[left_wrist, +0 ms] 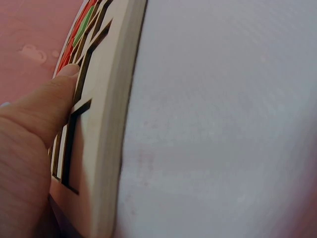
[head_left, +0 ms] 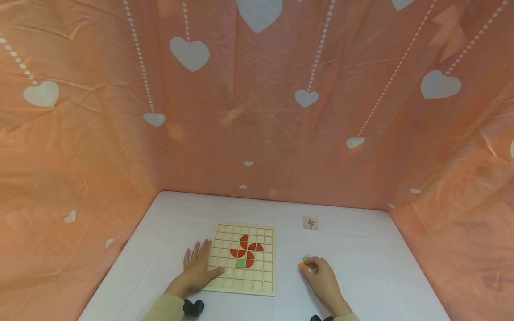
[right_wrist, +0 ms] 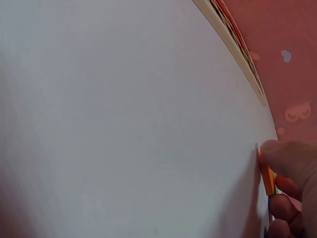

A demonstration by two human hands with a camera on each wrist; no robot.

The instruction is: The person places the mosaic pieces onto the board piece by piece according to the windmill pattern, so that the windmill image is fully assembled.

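A wooden grid board point(head_left: 263, 281) lies on the white table, with several red quarter-round pieces point(head_left: 250, 258) set in a pinwheel and one green square tile point(head_left: 241, 263) just below them. My left hand point(head_left: 197, 270) is spread at the board's left edge, its thumb lying over the grid; the left wrist view shows that thumb point(left_wrist: 47, 101) on the cells. To the right of the board, my right hand point(head_left: 323, 280) pinches an orange tile point(head_left: 303, 265) between thumb and fingers. Another green tile point(head_left: 306, 257) shows just behind it; whether the fingers hold that one too is unclear.
A small pattern card point(head_left: 310, 223) with a pinwheel picture lies beyond the right hand. White cloth point(head_left: 361, 236) covers the table. Orange curtains point(head_left: 257, 133) with hearts enclose it at the back and both sides.
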